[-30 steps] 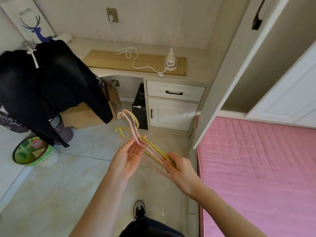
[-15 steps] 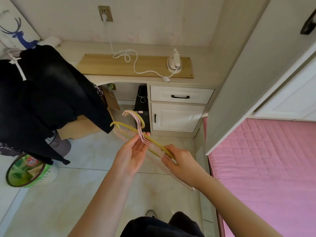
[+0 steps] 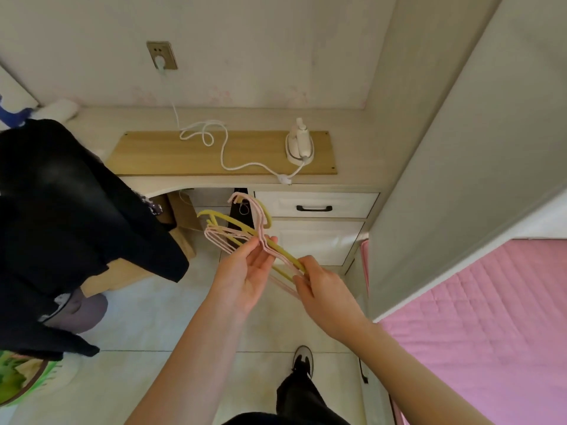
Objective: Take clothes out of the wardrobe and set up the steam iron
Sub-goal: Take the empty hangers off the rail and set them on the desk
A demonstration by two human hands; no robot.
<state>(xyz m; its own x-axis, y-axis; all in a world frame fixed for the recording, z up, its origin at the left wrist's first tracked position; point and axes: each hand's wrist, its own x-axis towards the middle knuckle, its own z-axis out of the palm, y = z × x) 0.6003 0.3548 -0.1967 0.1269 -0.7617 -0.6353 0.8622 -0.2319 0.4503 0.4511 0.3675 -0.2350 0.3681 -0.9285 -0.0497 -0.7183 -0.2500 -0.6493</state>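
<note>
A bundle of thin pink and yellow hangers (image 3: 233,233) is held in front of me above the floor. My right hand (image 3: 325,291) grips one end of the bundle. My left hand (image 3: 245,274) lies palm up under the hanger necks, its fingertips touching them. A small white steam iron (image 3: 300,145) stands on a wooden board (image 3: 153,154) on the desk, its white cord (image 3: 227,157) running to a wall socket (image 3: 161,55). Black clothes (image 3: 61,216) hang at the left.
A white wardrobe door (image 3: 460,167) stands open at the right above a pink bed (image 3: 491,326). Below the desk are a drawer (image 3: 316,205) and a cabinet door. A green bin (image 3: 27,375) sits at the lower left on the tiled floor.
The view has moved closer to the desk and the iron. Both hands have kept the hangers, which now sit a little higher and nearer the drawer.
</note>
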